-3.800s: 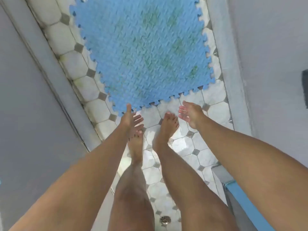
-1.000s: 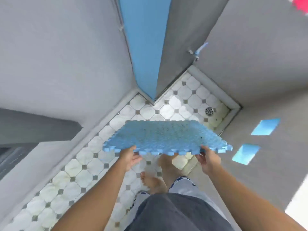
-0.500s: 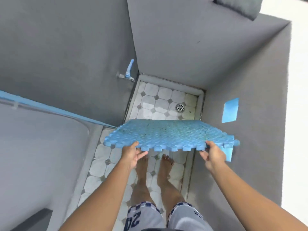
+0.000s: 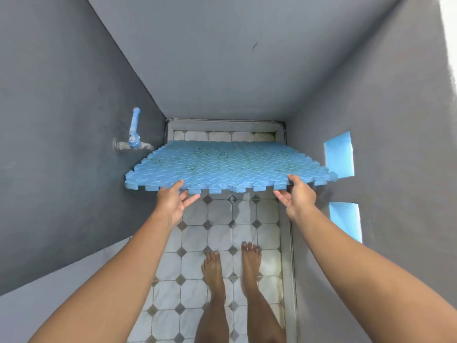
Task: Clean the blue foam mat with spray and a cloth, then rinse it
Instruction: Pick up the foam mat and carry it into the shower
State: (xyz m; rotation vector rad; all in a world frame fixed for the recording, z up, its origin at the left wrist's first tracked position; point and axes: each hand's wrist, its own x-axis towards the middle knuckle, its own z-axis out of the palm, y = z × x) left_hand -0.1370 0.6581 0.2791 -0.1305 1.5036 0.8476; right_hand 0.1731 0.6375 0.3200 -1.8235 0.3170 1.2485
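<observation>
Ridged foam mat (image 4: 230, 164); glossy, perhaps wet floor tiles (image 4: 217, 236); matt walls (image 4: 222, 70)

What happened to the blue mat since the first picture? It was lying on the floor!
The blue foam mat went from flat on the tiled floor to lifted and held level in the air. The left hand and right hand took hold of its near edge and carried it toward the blue tap on the wall. Its greenish stains are still there, and both hands keep their grip.
</observation>
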